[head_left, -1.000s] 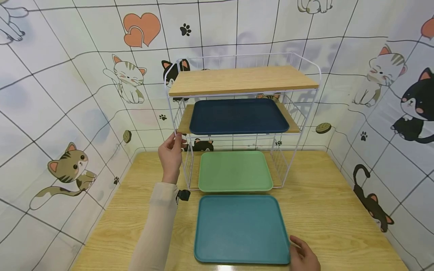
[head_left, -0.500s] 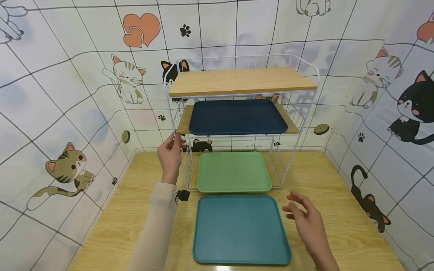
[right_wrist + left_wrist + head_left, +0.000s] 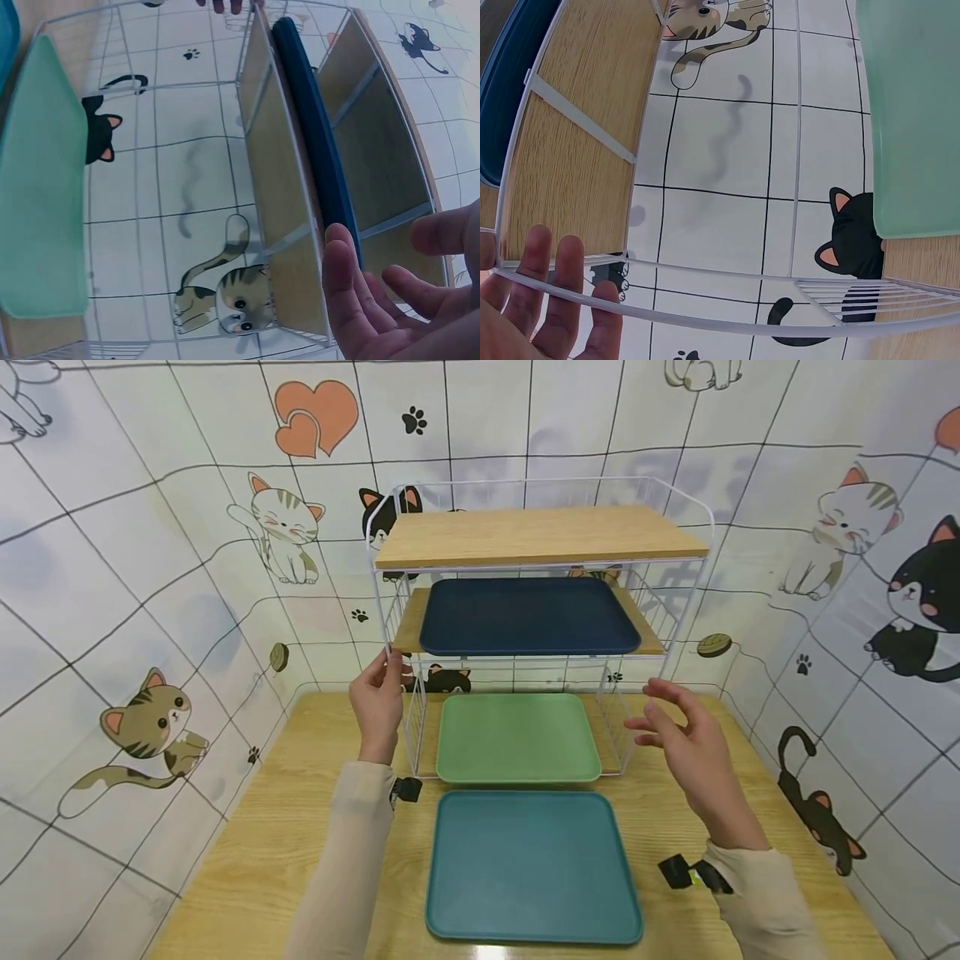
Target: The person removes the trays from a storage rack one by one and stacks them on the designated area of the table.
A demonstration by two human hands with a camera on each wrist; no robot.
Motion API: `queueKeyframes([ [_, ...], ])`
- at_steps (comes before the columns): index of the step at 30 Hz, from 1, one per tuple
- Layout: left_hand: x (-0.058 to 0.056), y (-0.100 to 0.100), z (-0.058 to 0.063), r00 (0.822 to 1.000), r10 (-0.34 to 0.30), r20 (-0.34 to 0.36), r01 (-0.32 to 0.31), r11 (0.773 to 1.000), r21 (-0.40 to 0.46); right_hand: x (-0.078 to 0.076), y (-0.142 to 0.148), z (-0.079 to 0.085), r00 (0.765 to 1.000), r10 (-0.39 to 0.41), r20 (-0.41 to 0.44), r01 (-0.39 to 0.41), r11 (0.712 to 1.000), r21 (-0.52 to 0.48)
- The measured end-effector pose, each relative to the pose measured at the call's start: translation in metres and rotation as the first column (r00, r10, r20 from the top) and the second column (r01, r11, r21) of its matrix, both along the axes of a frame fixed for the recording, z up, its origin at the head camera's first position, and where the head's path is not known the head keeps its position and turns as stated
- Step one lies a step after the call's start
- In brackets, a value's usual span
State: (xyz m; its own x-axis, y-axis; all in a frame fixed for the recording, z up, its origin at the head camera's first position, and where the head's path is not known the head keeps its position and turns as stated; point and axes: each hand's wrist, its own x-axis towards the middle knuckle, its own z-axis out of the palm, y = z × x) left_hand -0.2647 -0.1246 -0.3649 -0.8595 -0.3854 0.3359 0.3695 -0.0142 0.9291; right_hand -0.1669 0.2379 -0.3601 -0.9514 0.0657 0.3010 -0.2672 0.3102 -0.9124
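A white wire rack [image 3: 630, 752] with wooden shelves stands at the back of the table. My left hand [image 3: 377, 706] grips its left front post at middle-shelf height; in the left wrist view the fingers [image 3: 570, 262] lie behind the wire. To the right of the rack my right hand [image 3: 693, 747] is raised with loosely bent fingers, holding nothing. A dark blue tray [image 3: 528, 617] rests on the middle shelf. On the bottom shelf lies a green tray [image 3: 519, 739]. The teal tray [image 3: 534, 867] sits flat on the table in front.
The top shelf [image 3: 540, 535] is a light wooden board with a wire rail behind it. A wooden table [image 3: 270, 860] extends on both sides of the rack. Cat-patterned sheeting [image 3: 487, 435] covers the walls at the back and sides.
My right hand has left the teal tray's right edge and risen forward toward the rack's right side. My left hand keeps its hold on the left post. The trays stay put.
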Motion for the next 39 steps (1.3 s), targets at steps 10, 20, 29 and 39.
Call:
queueKeyframes([
  [10,0.000,0.003,0.001,1.000,0.022,0.021,-0.022,1.000,-0.004,-0.037,0.004,0.036,0.999,-0.017,0.030,0.017,1.000,0.013],
  [20,0.001,0.004,0.000,0.999,0.037,-0.010,-0.038,0.999,-0.027,-0.064,0.000,0.044,0.983,0.030,0.179,-0.022,0.999,-0.045],
  [29,0.002,0.003,0.002,1.000,0.023,-0.014,-0.024,1.000,-0.019,-0.081,-0.004,0.045,0.974,0.064,0.218,-0.039,0.992,-0.117],
  [39,-0.008,0.002,-0.007,0.999,0.031,-0.020,-0.031,0.999,-0.011,-0.094,-0.006,0.044,0.972,0.066,0.226,-0.007,0.968,-0.252],
])
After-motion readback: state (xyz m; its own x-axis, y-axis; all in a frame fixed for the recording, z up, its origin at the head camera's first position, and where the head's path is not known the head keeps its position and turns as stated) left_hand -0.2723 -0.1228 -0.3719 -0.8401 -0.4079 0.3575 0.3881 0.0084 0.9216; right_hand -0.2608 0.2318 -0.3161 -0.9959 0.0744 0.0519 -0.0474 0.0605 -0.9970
